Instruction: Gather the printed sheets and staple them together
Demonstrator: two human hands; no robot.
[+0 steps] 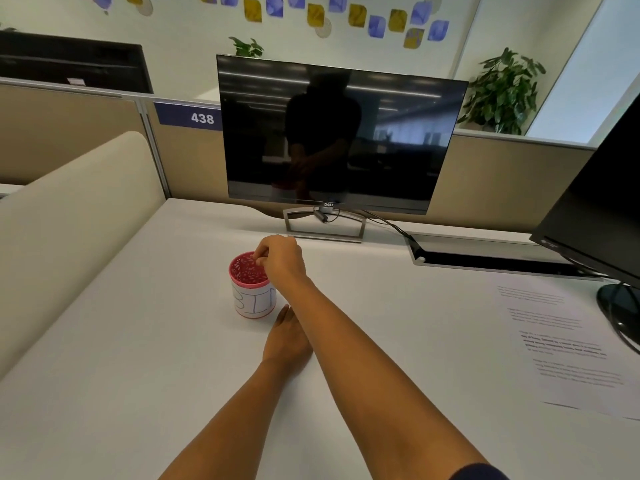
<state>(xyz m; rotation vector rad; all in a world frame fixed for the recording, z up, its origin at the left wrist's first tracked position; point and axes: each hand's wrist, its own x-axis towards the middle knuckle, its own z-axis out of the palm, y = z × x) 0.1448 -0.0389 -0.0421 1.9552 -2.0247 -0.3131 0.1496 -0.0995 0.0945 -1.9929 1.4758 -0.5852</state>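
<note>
Printed sheets [568,344] lie flat on the white desk at the far right, partly under a monitor's foot. My right hand [281,261] reaches across to a red mesh cup [252,285] with a paper label reading "BIN". Its fingertips are pinched together just over the cup's rim, and I see nothing between them. My left hand [285,337] rests flat on the desk just in front of the cup, fingers straight and pointing at it. My right forearm crosses over its right side. No stapler is in view.
A Dell monitor [337,133] stands at the back of the desk [138,341] with a cable running right to a cable tray [485,258]. A second monitor [602,216] and its round foot [620,306] stand at the right edge. A beige partition [69,216] borders the left.
</note>
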